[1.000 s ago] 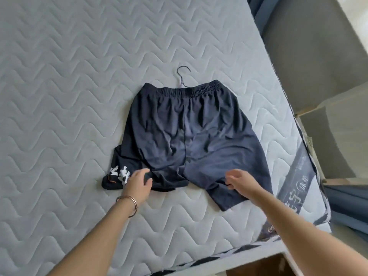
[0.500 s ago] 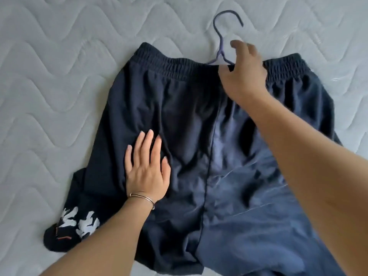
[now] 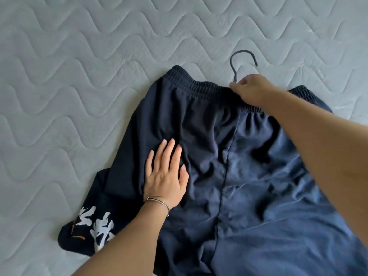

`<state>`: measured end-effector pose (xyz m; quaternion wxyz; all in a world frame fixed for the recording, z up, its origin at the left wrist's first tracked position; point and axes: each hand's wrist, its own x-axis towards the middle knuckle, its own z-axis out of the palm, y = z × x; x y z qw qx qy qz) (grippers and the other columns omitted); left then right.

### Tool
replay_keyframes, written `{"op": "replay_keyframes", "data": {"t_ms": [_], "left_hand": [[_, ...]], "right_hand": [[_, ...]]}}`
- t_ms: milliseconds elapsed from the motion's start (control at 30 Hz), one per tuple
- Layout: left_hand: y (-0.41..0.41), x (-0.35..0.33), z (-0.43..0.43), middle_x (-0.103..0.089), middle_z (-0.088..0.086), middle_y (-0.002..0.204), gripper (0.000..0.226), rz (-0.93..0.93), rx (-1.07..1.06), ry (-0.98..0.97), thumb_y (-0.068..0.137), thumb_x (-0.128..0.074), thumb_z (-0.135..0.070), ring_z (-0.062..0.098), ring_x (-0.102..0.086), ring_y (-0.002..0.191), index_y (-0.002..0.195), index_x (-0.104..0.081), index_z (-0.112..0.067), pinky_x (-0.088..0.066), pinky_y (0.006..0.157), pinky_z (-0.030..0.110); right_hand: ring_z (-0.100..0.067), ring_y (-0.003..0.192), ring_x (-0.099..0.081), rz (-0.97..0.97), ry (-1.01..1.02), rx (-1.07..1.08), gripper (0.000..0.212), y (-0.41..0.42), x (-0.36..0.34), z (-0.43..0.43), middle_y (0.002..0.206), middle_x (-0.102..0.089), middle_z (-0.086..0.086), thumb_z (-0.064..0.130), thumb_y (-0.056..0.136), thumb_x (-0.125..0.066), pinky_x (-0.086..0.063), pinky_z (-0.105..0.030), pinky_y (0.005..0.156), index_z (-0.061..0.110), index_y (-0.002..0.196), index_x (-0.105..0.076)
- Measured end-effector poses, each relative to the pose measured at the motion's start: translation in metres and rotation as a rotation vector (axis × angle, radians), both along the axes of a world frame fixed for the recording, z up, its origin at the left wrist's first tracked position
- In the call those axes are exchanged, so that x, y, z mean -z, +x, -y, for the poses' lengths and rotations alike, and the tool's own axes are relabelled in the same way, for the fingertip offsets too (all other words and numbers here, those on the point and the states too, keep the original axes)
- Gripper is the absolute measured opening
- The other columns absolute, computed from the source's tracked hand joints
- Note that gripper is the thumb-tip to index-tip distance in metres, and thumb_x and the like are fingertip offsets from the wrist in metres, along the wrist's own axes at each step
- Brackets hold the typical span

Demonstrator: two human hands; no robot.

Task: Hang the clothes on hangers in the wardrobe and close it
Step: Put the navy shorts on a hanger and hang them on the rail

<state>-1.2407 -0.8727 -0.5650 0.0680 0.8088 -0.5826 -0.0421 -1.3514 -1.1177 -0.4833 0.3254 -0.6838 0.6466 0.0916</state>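
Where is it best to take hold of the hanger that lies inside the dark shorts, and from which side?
Pinch the hanger at its neck below the hook, coming from above, over the waistband: only that part sticks out of the shorts. The right hand pinches there.

The shorts (image 3: 229,166) are dark navy, with white lettering (image 3: 97,226) on one leg. The mattress (image 3: 69,76) is pale grey with wavy quilting.

Soft, even daylight falls across the quilted mattress (image 3: 79,76), with small white glints of glare toward 2 o'clock and a bluish sheen on the dark shorts (image 3: 258,196) at 4 o'clock. Shadows are faint and soft-edged, deepest in the fabric folds near centre. The right forearm (image 3: 318,156), close to the lens at 3 o'clock, looms oversized and slightly soft in the wide-angle view.
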Motion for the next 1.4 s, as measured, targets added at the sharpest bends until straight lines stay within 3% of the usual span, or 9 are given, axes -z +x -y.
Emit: {"op": "replay_keyframes", "data": {"t_ms": [167,400,567,800,900,1033,1133,1233,1400], "left_hand": [[0.0,0.004,0.0,-0.05,0.006,0.14,0.048,-0.004,0.011,-0.043,0.085,-0.038,-0.031,0.018,-0.034,0.133,0.127,-0.051,-0.013,-0.022,0.108,0.039],[0.008,-0.021,-0.005,-0.031,0.004,0.152,0.056,-0.184,0.082,0.158,0.088,-0.026,-0.037,0.021,-0.028,0.142,0.138,-0.04,-0.017,-0.013,0.115,0.039],[0.005,-0.085,-0.047,-0.02,0.003,0.155,0.048,-0.633,-0.068,0.281,0.094,-0.045,-0.024,0.021,-0.028,0.14,0.14,-0.034,-0.015,-0.025,0.113,0.034],[-0.008,-0.287,-0.048,-0.037,0.004,0.145,0.058,-1.283,-0.362,-0.235,0.093,-0.046,-0.035,0.013,-0.039,0.13,0.142,-0.028,-0.012,-0.03,0.103,0.021],[0.002,-0.378,-0.046,-0.039,0.001,0.143,0.07,-1.22,-0.298,-0.252,0.086,-0.056,-0.042,0.018,-0.038,0.132,0.143,-0.026,-0.014,-0.031,0.11,0.03],[0.013,-0.472,-0.071,-0.055,0.007,0.096,0.024,-1.14,-0.184,-0.081,0.082,-0.053,-0.025,0.025,-0.056,0.096,0.1,-0.05,-0.01,-0.046,0.095,0.039],[0.021,-0.539,-0.095,-0.06,0.01,0.103,0.051,-1.031,-0.066,-0.133,0.064,-0.05,-0.032,0.028,-0.058,0.106,0.109,-0.052,-0.008,-0.043,0.102,0.047],[0.024,-0.597,-0.122,-0.06,0.015,0.122,0.054,-0.866,0.065,-0.242,0.076,-0.049,-0.036,0.029,-0.054,0.116,0.123,-0.053,-0.011,-0.04,0.102,0.043],[0.031,-0.668,-0.176,-0.06,0.006,0.097,0.023,-0.851,0.115,-0.394,0.094,-0.045,-0.032,0.013,-0.055,0.086,0.084,-0.063,-0.021,-0.042,0.079,0.025]], "right_hand": [[-0.028,0.107,-0.058,0.184,-0.04,0.139,0.037,-0.004,-0.027,-0.016,0.096,-0.066,-0.003,0.059,0.058,-0.058,-0.038,-0.05,0.102,0.023,0.07,-0.062],[-0.013,0.068,-0.047,0.297,-0.385,0.09,0.027,-0.028,-0.137,-0.066,0.07,-0.056,0.005,0.047,0.09,-0.043,-0.033,-0.038,0.089,0.028,0.099,-0.06],[-0.011,0.045,-0.039,0.44,-0.326,0.061,0.023,-0.044,-0.21,-0.124,0.061,-0.047,-0.002,0.037,0.091,-0.049,-0.034,-0.023,0.051,0.018,0.086,-0.062],[-0.004,0.037,-0.029,0.619,-0.22,0.123,0.02,-0.034,-0.334,-0.209,0.061,-0.044,0.004,0.036,0.09,-0.053,-0.023,-0.011,0.034,0.023,0.095,-0.068],[-0.009,0.046,-0.026,0.734,-0.113,0.142,0.015,-0.026,-0.4,-0.243,0.064,-0.041,0.002,0.032,0.09,-0.055,-0.02,-0.016,0.038,0.024,0.087,-0.066],[-0.007,0.045,-0.027,0.961,0.068,0.143,0.011,-0.013,-0.479,-0.295,0.065,-0.041,0.001,0.024,0.093,-0.054,-0.02,-0.018,0.041,0.018,0.085,-0.06],[-0.008,0.047,-0.035,1.098,0.085,0.107,0.009,-0.003,-0.534,-0.325,0.066,-0.042,-0.001,0.014,0.095,-0.049,-0.027,-0.017,0.043,0.011,0.09,-0.056],[-0.013,0.054,-0.047,1.235,0.04,0.103,0.017,0.007,-0.583,-0.343,0.067,-0.048,-0.006,0.0,0.096,-0.039,-0.039,-0.018,0.045,0.005,0.091,-0.054],[-0.024,0.083,-0.061,1.249,0.016,0.003,0.025,0.02,-0.63,-0.368,0.086,-0.061,-0.011,-0.004,0.093,-0.038,-0.048,-0.027,0.069,0.004,0.111,-0.054]]}}
